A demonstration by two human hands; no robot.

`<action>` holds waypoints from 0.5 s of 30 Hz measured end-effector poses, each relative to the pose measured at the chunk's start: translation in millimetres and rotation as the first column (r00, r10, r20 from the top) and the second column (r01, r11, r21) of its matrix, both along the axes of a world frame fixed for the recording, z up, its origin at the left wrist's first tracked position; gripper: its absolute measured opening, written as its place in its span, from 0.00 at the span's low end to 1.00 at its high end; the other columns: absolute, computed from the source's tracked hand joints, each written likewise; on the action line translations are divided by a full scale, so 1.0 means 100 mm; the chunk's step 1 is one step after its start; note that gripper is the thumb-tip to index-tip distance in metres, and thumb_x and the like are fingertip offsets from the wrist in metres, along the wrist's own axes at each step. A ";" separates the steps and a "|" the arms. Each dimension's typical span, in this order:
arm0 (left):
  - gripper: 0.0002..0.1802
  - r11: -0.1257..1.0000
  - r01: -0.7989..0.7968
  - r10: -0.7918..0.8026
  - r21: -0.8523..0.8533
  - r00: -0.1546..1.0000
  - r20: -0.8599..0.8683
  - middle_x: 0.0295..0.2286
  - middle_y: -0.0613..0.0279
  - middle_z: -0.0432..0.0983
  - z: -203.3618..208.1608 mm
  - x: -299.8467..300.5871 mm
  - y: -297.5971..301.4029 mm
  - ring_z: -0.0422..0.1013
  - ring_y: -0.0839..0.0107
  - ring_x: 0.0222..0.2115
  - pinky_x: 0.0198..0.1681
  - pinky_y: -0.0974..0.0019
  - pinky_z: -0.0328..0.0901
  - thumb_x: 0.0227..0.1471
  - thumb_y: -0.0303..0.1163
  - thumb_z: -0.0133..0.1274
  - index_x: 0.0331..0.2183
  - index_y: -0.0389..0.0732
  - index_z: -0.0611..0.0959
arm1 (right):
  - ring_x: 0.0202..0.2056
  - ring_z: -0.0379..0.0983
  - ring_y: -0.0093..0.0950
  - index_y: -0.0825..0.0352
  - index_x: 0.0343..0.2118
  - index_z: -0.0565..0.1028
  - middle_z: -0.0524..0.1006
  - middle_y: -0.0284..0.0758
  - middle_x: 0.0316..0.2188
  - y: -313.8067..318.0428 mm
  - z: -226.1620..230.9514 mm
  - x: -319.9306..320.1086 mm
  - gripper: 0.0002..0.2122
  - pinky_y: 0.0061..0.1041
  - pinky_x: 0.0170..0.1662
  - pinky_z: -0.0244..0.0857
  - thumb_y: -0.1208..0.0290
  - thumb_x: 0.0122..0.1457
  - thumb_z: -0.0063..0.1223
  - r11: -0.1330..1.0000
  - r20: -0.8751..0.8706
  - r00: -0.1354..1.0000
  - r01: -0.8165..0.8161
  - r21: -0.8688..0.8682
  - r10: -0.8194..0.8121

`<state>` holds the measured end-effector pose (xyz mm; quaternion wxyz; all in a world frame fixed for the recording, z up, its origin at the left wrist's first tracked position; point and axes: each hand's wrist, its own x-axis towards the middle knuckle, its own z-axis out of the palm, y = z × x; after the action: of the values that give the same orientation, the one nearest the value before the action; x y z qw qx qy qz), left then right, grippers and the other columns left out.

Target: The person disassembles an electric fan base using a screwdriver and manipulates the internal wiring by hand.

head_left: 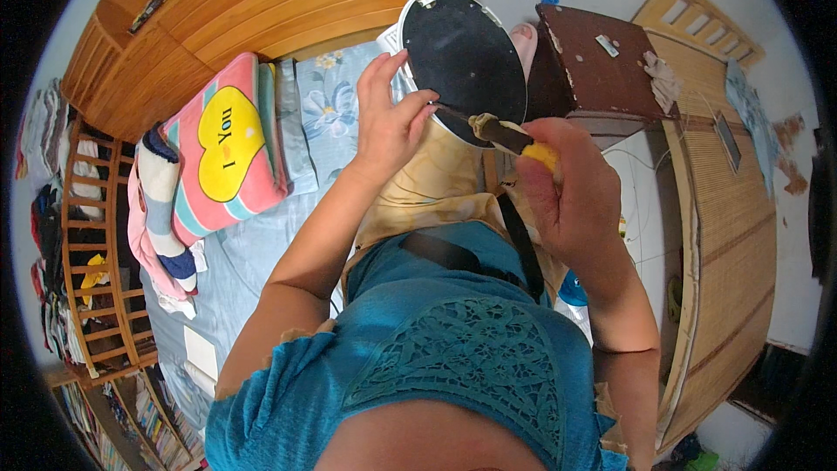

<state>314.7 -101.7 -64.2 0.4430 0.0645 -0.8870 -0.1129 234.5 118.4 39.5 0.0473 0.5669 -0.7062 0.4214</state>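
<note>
A round black disc (462,48) with a white rim and small metal clips leans over my knees. My left hand (391,114) is at its near left rim, one finger along the edge, thumb and another fingertip drawn together by the rim. My right hand (571,188) is closed round a screwdriver (506,133) with a yellow and dark handle. The thin shaft points left across the disc's lower edge toward my left fingertips. Whether a screw sits at the tip is too small to tell.
Left of me on the blue floral bed (248,266) lies a folded pink and yellow quilt (228,144). Wooden drawers (288,0) stand behind it. At right are a dark red cabinet (602,61) and a bed frame with a bamboo mat (732,271).
</note>
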 end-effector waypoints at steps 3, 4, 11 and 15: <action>0.09 1.000 -0.002 0.002 -0.009 1.000 0.009 0.49 0.51 0.62 0.02 -0.01 -0.01 0.55 0.49 0.51 0.53 0.52 0.51 0.34 0.29 0.62 0.26 0.46 0.82 | 0.35 0.70 0.43 0.66 0.40 0.66 0.70 0.43 0.36 -0.03 0.00 -0.06 0.15 0.35 0.37 0.66 0.82 0.48 0.49 0.991 -0.028 0.994 -0.108 -0.080 0.107; 0.09 1.000 -0.004 0.004 -0.013 1.000 0.016 0.49 0.51 0.62 0.03 -0.01 -0.01 0.55 0.49 0.51 0.53 0.52 0.51 0.34 0.29 0.62 0.26 0.46 0.82 | 0.35 0.70 0.43 0.66 0.40 0.66 0.70 0.43 0.36 -0.03 0.00 -0.07 0.15 0.35 0.37 0.66 0.82 0.48 0.49 0.979 -0.047 0.986 -0.165 -0.116 0.160; 0.08 1.000 0.017 -0.017 -0.012 0.999 0.038 0.48 0.52 0.63 0.08 -0.03 -0.05 0.55 0.49 0.51 0.53 0.51 0.51 0.35 0.28 0.61 0.25 0.45 0.81 | 0.36 0.70 0.42 0.65 0.41 0.67 0.70 0.43 0.37 0.11 0.05 -0.15 0.16 0.35 0.38 0.66 0.83 0.47 0.47 0.988 -0.077 0.988 -0.141 -0.068 0.136; 0.07 1.000 0.030 -0.030 -0.007 0.999 -0.012 0.45 0.54 0.67 0.08 0.02 -0.08 0.57 0.51 0.50 0.52 0.53 0.52 0.37 0.28 0.60 0.25 0.43 0.80 | 0.36 0.70 0.37 0.68 0.40 0.67 0.70 0.43 0.38 0.29 0.09 -0.26 0.14 0.33 0.37 0.67 0.83 0.49 0.46 0.983 -0.034 0.998 -0.061 -0.171 0.056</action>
<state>316.7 -110.0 -56.5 0.4468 0.0489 -0.8856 -0.1168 208.7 147.2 48.5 0.0939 0.5872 -0.6496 0.4737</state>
